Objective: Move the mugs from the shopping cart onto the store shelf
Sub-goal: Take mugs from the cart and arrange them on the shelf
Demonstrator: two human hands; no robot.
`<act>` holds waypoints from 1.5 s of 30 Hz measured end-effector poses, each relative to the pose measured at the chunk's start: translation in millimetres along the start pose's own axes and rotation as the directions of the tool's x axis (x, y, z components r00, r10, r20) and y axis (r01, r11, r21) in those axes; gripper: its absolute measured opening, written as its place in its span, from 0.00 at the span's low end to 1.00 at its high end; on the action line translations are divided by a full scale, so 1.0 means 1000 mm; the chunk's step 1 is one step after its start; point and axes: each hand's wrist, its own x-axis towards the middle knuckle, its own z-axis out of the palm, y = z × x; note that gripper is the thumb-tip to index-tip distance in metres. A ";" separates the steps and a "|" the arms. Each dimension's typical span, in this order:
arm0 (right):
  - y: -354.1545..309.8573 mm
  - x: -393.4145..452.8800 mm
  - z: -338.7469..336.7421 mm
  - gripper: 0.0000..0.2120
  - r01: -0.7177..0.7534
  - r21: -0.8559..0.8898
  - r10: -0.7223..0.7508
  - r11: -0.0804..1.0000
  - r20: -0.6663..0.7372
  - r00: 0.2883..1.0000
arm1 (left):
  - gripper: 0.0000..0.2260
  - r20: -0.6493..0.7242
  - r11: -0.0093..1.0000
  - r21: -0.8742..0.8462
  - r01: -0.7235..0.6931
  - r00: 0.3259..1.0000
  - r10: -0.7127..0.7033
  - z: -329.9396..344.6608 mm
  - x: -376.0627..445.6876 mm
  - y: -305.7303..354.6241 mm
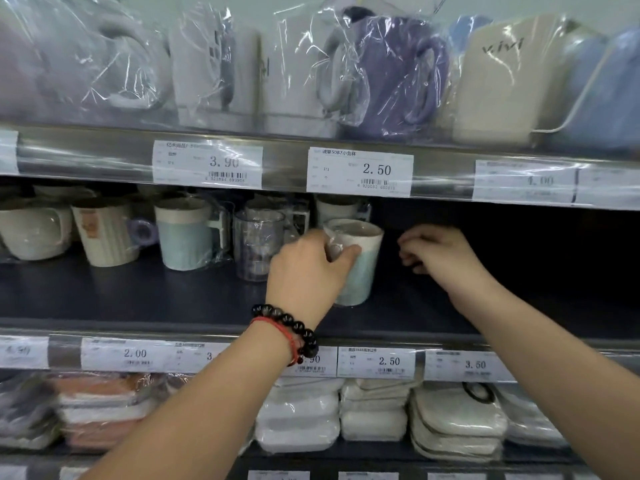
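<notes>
From the head camera, the left hand (308,268) held a mug (356,261) with a white top and a pale green bottom. Its fingers curled round the side of the mug, near the rim. The mug stood upright on the dark middle shelf (138,292), or was just about to touch it; I could not tell which. It was probably held near the top so it could go down straight and not tip.

The right hand (436,251) was near the mug, on its right, but not touching it. Its fingers were loosely bent and held nothing. It may have been waiting there to help steady the mug.

Other mugs stood in a row to the left: a clear glass mug (254,247) just beside the held one, then a blue and white mug (187,233). The new mug looked set to join that row. The shelf was bare to the right, so there was room for more.

A price tag (360,171) reading 2.50 hung above. The shopping cart was not in view.
</notes>
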 end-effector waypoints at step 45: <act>0.048 0.099 0.045 0.10 0.080 -0.122 -0.071 0.989 0.078 0.994 | 0.35 0.657 0.822 0.301 -0.484 0.730 0.189 -0.040 -0.034 -0.066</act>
